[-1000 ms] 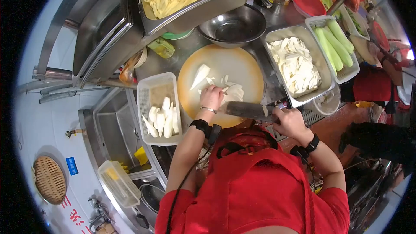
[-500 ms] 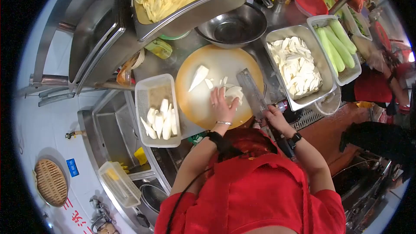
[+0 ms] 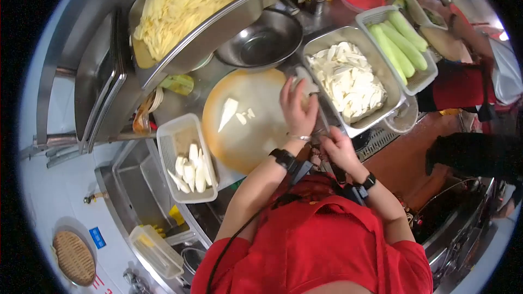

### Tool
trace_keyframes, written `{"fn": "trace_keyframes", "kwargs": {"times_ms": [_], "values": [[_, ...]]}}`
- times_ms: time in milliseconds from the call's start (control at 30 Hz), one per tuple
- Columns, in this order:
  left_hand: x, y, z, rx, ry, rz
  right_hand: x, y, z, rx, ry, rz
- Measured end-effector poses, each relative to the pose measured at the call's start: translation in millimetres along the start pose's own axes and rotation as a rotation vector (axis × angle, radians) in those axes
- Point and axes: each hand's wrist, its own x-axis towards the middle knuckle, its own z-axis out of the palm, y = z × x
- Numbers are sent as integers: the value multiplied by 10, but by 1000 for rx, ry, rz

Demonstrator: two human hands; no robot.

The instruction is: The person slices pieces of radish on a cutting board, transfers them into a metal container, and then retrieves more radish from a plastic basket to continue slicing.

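Note:
My right hand (image 3: 339, 149) grips the handle of a cleaver (image 3: 322, 118), beside the right edge of the round cutting board (image 3: 261, 125). My left hand (image 3: 299, 113) is curved over white vegetable slices (image 3: 306, 83), pressing them on the blade near the board's upper right edge; its fingers partly cover them. Left on the board are one tapered, peeled white vegetable piece (image 3: 228, 113) and a few small scraps (image 3: 245, 116). Right of the cleaver stands a metal pan (image 3: 362, 124) holding many white slices (image 3: 348, 81).
A white basket (image 3: 204, 196) of whole peeled pieces stands left of the board. Behind are a dark metal bowl (image 3: 261, 41) and a raised tray (image 3: 207, 24) of yellow strips. Pale green gourds (image 3: 395, 49) fill a basket at right. Another person's red clothing (image 3: 463, 84) shows beyond.
My left hand and the slices have moved from the board's middle to its upper right edge, onto the cleaver. The board's centre is bare of slices. The whole view has shifted slightly.

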Motion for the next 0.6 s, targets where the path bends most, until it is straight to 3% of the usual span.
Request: {"fn": "trace_keyframes", "kwargs": {"times_ms": [67, 133, 233, 267, 400, 467, 500, 533, 600], "values": [[218, 234, 319, -163, -4, 83, -125, -218, -230, 59, 146, -19], [342, 327, 672, -249, -87, -58, -237, -395, -447, 42, 285, -21], [316, 92, 1238, -14, -279, -168, -342, -519, -751, 10, 422, -19], [344, 48, 1321, -153, -210, -154, -374, -521, -826, 12, 446, -28], [649, 189, 1129, -317, -211, -110, -448, -359, -1046, -308, 534, -44], [763, 449, 925, -294, -217, -157, -452, -293, -1094, -845, 663, -413], [780, 524, 869, -300, -273, -47, -513, -440, -1064, -881, 631, -250], [788, 577, 857, -306, -325, 63, -525, -437, -1086, -876, 642, -245], [771, 795, 816, -197, -689, 393, -529, -437, -1125, -1105, 569, -289]]}}
